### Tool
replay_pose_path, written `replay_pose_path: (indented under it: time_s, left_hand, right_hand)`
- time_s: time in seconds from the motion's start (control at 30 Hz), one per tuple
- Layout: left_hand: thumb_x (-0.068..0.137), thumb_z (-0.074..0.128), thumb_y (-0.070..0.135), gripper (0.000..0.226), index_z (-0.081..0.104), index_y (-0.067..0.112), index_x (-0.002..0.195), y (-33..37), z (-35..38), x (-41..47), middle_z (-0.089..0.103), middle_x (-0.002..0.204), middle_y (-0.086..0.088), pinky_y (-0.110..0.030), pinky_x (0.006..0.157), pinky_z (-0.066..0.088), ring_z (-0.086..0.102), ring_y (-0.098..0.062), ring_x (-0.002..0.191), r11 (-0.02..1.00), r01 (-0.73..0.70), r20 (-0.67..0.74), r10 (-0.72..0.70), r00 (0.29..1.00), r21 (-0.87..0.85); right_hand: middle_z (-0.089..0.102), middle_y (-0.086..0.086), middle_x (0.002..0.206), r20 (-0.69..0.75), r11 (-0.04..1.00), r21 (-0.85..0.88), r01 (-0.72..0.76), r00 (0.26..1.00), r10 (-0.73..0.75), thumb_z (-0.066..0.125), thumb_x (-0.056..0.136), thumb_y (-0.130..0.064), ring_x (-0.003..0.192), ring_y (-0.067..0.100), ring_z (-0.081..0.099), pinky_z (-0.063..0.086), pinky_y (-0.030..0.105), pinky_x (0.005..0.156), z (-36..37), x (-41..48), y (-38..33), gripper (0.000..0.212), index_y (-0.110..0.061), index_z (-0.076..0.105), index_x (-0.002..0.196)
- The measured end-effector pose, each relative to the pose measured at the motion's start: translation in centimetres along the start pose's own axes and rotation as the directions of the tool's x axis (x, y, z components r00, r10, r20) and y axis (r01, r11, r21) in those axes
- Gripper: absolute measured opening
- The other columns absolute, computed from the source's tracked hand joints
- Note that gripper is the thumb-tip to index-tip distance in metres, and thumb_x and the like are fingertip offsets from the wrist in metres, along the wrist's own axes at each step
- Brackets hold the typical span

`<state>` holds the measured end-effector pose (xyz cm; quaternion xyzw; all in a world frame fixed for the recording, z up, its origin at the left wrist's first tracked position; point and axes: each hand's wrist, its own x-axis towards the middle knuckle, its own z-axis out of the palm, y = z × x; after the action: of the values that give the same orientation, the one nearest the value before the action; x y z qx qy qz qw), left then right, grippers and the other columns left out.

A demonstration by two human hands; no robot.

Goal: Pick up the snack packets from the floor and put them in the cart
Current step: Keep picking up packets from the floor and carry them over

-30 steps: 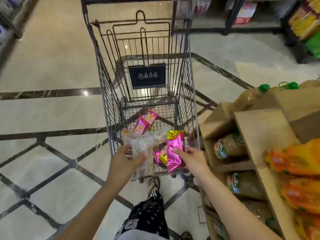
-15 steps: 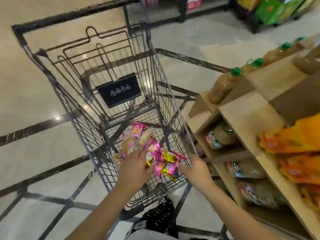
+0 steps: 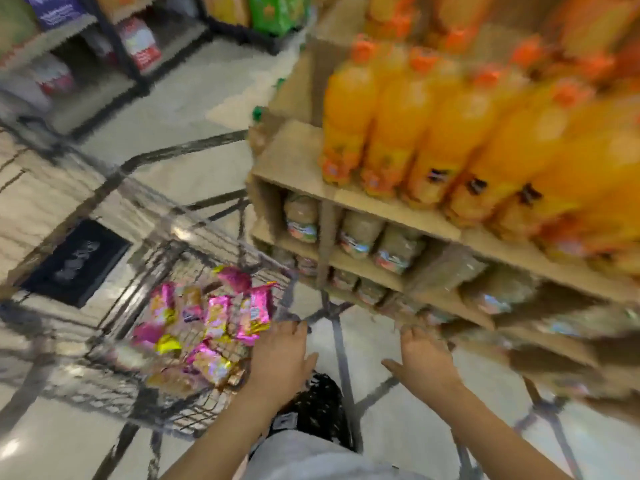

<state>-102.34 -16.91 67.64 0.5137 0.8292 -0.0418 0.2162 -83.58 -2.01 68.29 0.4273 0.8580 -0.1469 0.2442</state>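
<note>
Head view, heavily blurred by motion, looks down past a black-and-white patterned garment (image 3: 318,407) at the bottom centre. Just above it both arms reach forward. The left hand (image 3: 280,358) is spread with the thumb out to the right and nothing in it; its fingertips lie at the near corner of the cart (image 3: 104,393), though blur hides whether they touch the wire. The right hand (image 3: 427,362) is also loose and holding nothing, thumb out to the left, fingers pointing toward the lowest edge of the wooden shelf (image 3: 294,157); contact there cannot be told.

The snack packets (image 3: 214,317), pink and yellow foil with some pale ones, lie heaped in the cart's basket, just left of the left hand. A black sign (image 3: 76,263) hangs on the cart's far wall.

Right of the cart, the wooden shelf holds jars (image 3: 360,233) in its lower compartments and a row of orange bottles (image 3: 398,116) upright on top. Beyond, across the pale floor (image 3: 194,91), stand dark metal racks (image 3: 114,46) with packaged goods.
</note>
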Motion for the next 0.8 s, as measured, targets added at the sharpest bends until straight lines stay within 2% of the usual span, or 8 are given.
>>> replay_pose_path:
  time_s: [0.13, 0.27, 0.5, 0.57, 0.67, 0.7, 0.73, 0.8]
  left_hand:
    - [0.095, 0.044, 0.054, 0.063, 0.034, 0.019, 0.146, 7.6, 1.2, -1.4, 0.046, 0.142, -0.008, -0.037, 0.102, 0.038, 0.044, -0.027, 0.129, 0.968, -0.207, 0.039, 0.204, 0.978, 0.141]
    - [0.096, 0.043, 0.054, 0.067, 0.027, 0.017, 0.150, 14.6, 3.0, -4.2, 0.040, 0.148, -0.008, -0.039, 0.109, 0.037, 0.039, -0.028, 0.135, 0.898, -0.398, 0.075, 0.391, 0.918, 0.191]
    - [0.094, 0.047, 0.053, 0.063, 0.037, 0.017, 0.146, 22.9, 6.3, -9.7, 0.049, 0.140, -0.008, -0.037, 0.103, 0.041, 0.047, -0.028, 0.129, 0.720, -0.623, 0.195, 0.594, 0.781, 0.306]
    - [0.086, 0.061, 0.055, 0.065, 0.053, 0.014, 0.136, 24.2, 6.6, -10.8, 0.061, 0.126, -0.010, -0.039, 0.091, 0.050, 0.059, -0.029, 0.114, 0.652, -0.684, 0.250, 0.639, 0.728, 0.325]
    - [0.056, 0.085, 0.056, 0.067, 0.073, 0.012, 0.106, 26.0, 7.0, -11.1, 0.072, 0.090, -0.007, -0.033, 0.061, 0.057, 0.071, -0.024, 0.077, 0.516, -0.743, 0.284, 0.703, 0.652, 0.426]
    - [0.059, 0.084, 0.057, 0.068, 0.073, 0.012, 0.109, 26.9, 7.0, -11.1, 0.072, 0.093, -0.007, -0.033, 0.063, 0.057, 0.071, -0.024, 0.080, 0.488, -0.759, 0.301, 0.715, 0.631, 0.431]
    - [0.069, 0.077, 0.057, 0.069, 0.068, 0.012, 0.120, 28.0, 6.9, -11.2, 0.070, 0.106, -0.008, -0.035, 0.074, 0.056, 0.069, -0.026, 0.093, 0.473, -0.782, 0.338, 0.718, 0.609, 0.405]
    - [0.090, 0.056, 0.054, 0.070, 0.042, 0.013, 0.145, 30.1, 7.4, -11.0, 0.053, 0.137, -0.010, -0.036, 0.098, 0.045, 0.053, -0.028, 0.124, 0.439, -0.827, 0.381, 0.740, 0.554, 0.350]
  right_hand:
    - [0.050, 0.006, 0.134, -0.027, 0.966, 0.125, -0.226, 0.973, 0.231, 0.048, 0.092, -0.058, 0.125, 0.025, 0.046, 0.040, 0.035, 0.098, 4.5, -8.2, 7.4, 0.061, -0.016, 0.041, 0.135]
    - [0.052, 0.008, 0.132, -0.022, 0.877, 0.206, -0.433, 0.894, 0.447, 0.048, 0.091, -0.062, 0.123, 0.027, 0.048, 0.043, 0.036, 0.098, 9.3, -16.6, 12.7, 0.066, -0.013, 0.041, 0.135]
    - [0.056, 0.007, 0.125, 0.052, 0.638, 0.419, -0.646, 0.719, 0.693, 0.053, 0.089, -0.060, 0.116, 0.027, 0.051, 0.043, 0.034, 0.088, 16.6, -28.6, 16.0, 0.061, -0.012, 0.048, 0.127]
    - [0.056, 0.006, 0.125, 0.082, 0.565, 0.472, -0.677, 0.672, 0.736, 0.053, 0.089, -0.059, 0.116, 0.025, 0.051, 0.043, 0.033, 0.087, 18.2, -30.8, 16.2, 0.060, -0.013, 0.048, 0.127]
    - [0.056, 0.005, 0.125, 0.138, 0.448, 0.539, -0.714, 0.600, 0.788, 0.052, 0.090, -0.059, 0.116, 0.024, 0.051, 0.043, 0.032, 0.086, 20.1, -33.1, 16.2, 0.058, -0.014, 0.048, 0.127]
    - [0.056, 0.005, 0.126, 0.157, 0.412, 0.551, -0.726, 0.575, 0.803, 0.051, 0.090, -0.060, 0.117, 0.024, 0.051, 0.043, 0.032, 0.087, 20.7, -33.6, 16.2, 0.059, -0.014, 0.048, 0.128]
    - [0.056, 0.006, 0.128, 0.174, 0.378, 0.563, -0.735, 0.553, 0.815, 0.051, 0.090, -0.060, 0.118, 0.024, 0.051, 0.044, 0.032, 0.088, 21.2, -34.1, 16.2, 0.061, -0.013, 0.047, 0.130]
    - [0.053, 0.008, 0.133, 0.219, 0.294, 0.591, -0.751, 0.500, 0.838, 0.052, 0.090, -0.060, 0.122, 0.025, 0.049, 0.045, 0.033, 0.093, 22.2, -34.8, 16.5, 0.067, -0.012, 0.043, 0.135]
